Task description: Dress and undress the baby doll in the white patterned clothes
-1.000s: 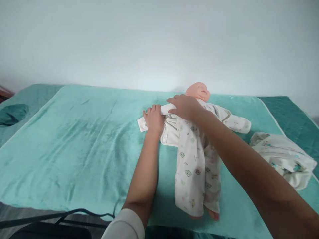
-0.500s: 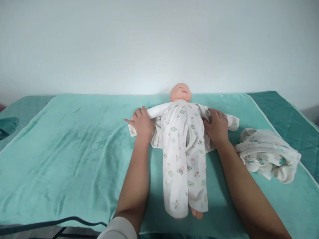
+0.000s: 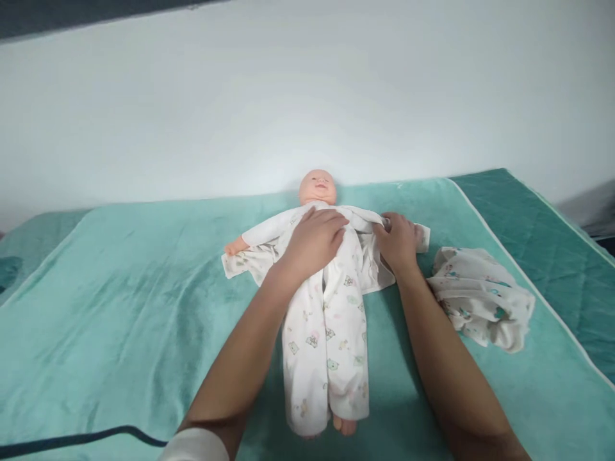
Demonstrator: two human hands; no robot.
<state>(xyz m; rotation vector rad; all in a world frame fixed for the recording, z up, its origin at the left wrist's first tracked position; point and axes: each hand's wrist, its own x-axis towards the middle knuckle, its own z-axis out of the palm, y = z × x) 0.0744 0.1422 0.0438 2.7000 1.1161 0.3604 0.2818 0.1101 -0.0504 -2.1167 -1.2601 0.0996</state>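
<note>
A baby doll lies on its back, head toward the wall, in white patterned trousers that reach up its chest. My left hand rests over the doll's chest with its fingers laid out across the cloth. At the doll's arm on the right, my right hand has closed its thumb and fingers round the arm's end. A patterned white baby top is spread beneath the doll, with its sleeves out to both sides. The doll's arm on the left lies bare of my hands.
To the right sits a bundled white patterned cloth. Everything lies on a green blanket, with a darker green quilted cover beyond its right edge. A white wall rises behind. A dark cord crosses the lower left.
My left hand has left the doll's arm on the left and moved right onto its chest. My right hand stays at the other arm. The whole view has shifted slightly.
</note>
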